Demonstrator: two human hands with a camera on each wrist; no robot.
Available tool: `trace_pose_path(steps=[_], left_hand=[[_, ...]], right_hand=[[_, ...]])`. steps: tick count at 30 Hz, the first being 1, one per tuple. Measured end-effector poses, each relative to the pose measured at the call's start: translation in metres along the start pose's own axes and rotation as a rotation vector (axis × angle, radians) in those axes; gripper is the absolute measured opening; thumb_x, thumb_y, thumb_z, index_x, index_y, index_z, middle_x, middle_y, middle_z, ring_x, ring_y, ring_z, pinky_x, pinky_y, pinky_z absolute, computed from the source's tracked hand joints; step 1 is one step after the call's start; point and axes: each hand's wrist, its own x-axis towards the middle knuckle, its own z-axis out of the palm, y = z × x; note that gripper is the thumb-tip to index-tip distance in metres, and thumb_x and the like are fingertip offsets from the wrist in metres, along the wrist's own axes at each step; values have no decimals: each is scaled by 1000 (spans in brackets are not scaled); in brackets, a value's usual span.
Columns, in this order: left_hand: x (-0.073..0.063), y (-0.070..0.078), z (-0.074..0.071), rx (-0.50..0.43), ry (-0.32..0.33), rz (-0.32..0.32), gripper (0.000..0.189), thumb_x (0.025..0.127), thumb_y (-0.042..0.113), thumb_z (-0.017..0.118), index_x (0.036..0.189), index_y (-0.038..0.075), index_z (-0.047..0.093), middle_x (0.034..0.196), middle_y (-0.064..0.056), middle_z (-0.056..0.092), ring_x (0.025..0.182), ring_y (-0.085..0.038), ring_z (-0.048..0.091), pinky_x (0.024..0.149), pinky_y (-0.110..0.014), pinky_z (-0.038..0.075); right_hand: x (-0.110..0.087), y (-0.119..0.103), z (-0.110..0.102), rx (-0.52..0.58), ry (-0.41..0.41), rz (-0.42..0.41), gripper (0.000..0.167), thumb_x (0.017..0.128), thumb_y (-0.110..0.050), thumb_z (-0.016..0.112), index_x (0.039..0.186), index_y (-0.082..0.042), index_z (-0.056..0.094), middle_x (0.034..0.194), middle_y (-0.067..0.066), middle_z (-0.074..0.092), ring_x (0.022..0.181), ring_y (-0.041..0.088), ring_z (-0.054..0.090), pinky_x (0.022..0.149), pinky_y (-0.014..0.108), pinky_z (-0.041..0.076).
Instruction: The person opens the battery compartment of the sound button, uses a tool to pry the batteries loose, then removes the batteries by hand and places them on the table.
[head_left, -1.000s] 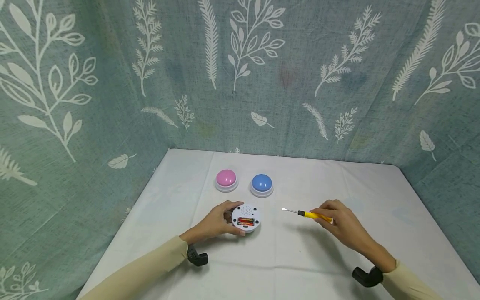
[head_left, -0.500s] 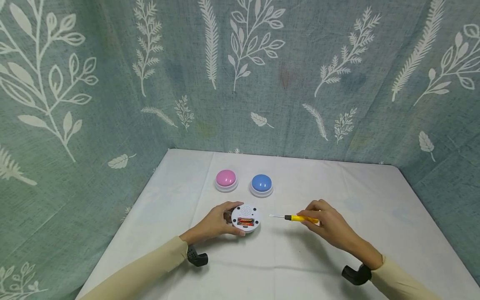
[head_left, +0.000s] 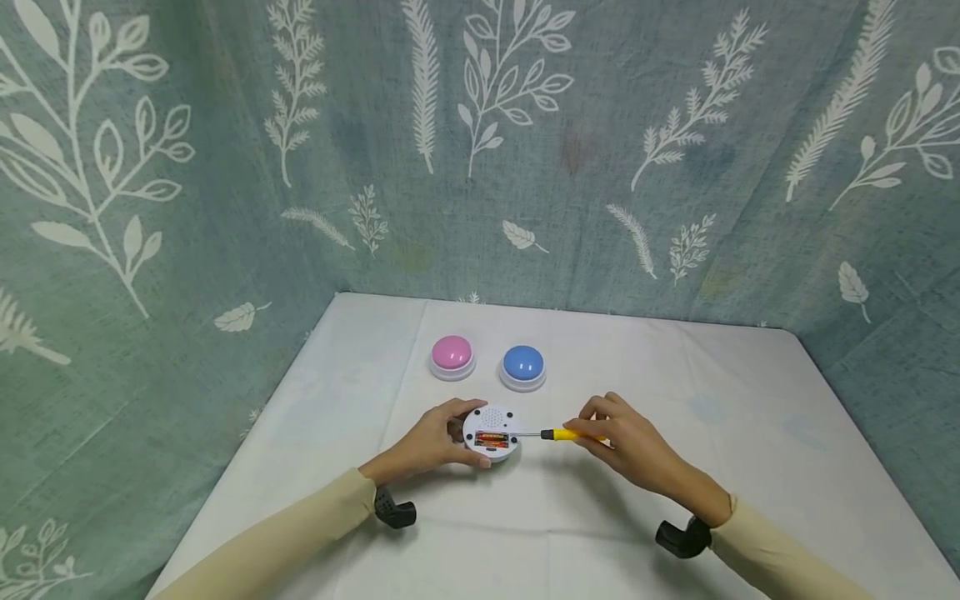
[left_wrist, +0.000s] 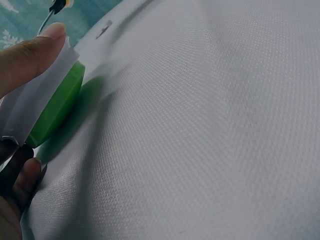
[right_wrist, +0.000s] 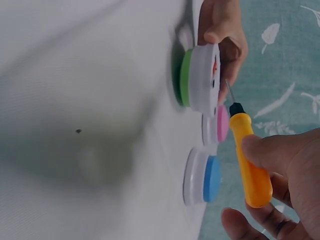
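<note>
My left hand [head_left: 435, 440] grips a round white buzzer [head_left: 491, 417] by its rim, thumb and fingers on opposite sides. It is held bottom up; the wrist views show its green cap [left_wrist: 60, 107] facing the tabletop. Two red batteries [head_left: 492, 439] sit in the uncovered compartment on the underside. My right hand [head_left: 630, 446] pinches the yellow handle of a screwdriver [head_left: 561, 434]. The metal shaft points left, and its tip overlaps the right end of the battery compartment in the head view. Whether the tip touches a battery is too small to tell.
Behind my hands stand a pink-capped buzzer [head_left: 452, 353] and a blue-capped buzzer [head_left: 523, 363], both cap up. A white cloth covers the table [head_left: 712, 392]. Patterned green fabric [head_left: 555, 167] hangs along the back and sides.
My right hand has moved left with the screwdriver, bringing its tip from apart from the buzzer to over the battery compartment. The left hand and its buzzer have stayed in place.
</note>
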Motion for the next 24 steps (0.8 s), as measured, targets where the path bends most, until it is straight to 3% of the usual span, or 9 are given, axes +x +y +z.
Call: trace_pose_path(steps=[9,16,24], left_hand=[[2,-1,0,12,6,6,96,69,40,97,151,17,52,123,4,59,98,-17,57,84,-29,51],[2,-2,0,8,4,-5,96,68,40,98,150,20,53,124,5,60,98,-17,59,84,-29,51],[2,-3,1,6,8,7,96,68,42,97,150,19,53,124,4,62,98,-17,59,84,-29,52]], right_hand=[[9,-3,1,-28,-15,-49,29,85,-7,85,111,-18,82,97,-8,57,86,9,40,65,22,43],[19,-8,-2,-68,-86,-50,26,89,-6,81,112,-19,81,96,-6,52,87,12,37,67,24,42],[39,-22,-12,-180,-155,-137,24,88,-1,80,106,-18,79,92,0,50,86,18,37,71,27,42]])
